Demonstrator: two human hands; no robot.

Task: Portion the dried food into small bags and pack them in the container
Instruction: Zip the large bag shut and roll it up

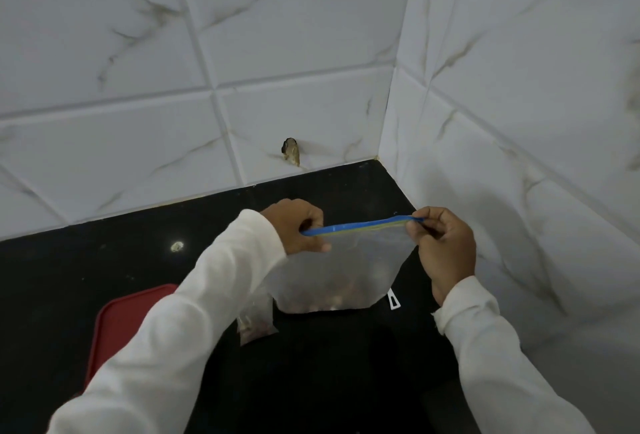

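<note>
- Holding the zip bag (341, 262) above the black counter (69, 277), the person had one hand at each end of its blue and green zip strip (363, 225).
- The left hand (294, 225) gripped the 9 o'clock end of the strip, with the fingers curled round it. The right hand (445, 246) pinched the 3 o'clock end between thumb and fingertips.
- The long axis of the strip ran from 9 o'clock to 3 o'clock, a little higher at the right-hand end, and it was pulled straight between the two hands. Neither hand was nearer, as each one touched its own end.
- The body of the bag hung from the strip toward 6 o'clock, below both hands, so any pressing along the seal would probably go sideways along this axis.
- The strip looked closed along its visible length, but whether it was fully sealed could not be told.
- The bag was of clear, slightly cloudy plastic. Brown dried food (329, 295) sat only in its lowest part, and the upper part was flat and empty.
- At 7 o'clock from it a small bag (254, 322) with some food inside lay on the counter, partly under the left sleeve.
- Further toward 8 o'clock lay a red lid (117, 322), probably of the container, also partly hidden by that sleeve.
</note>
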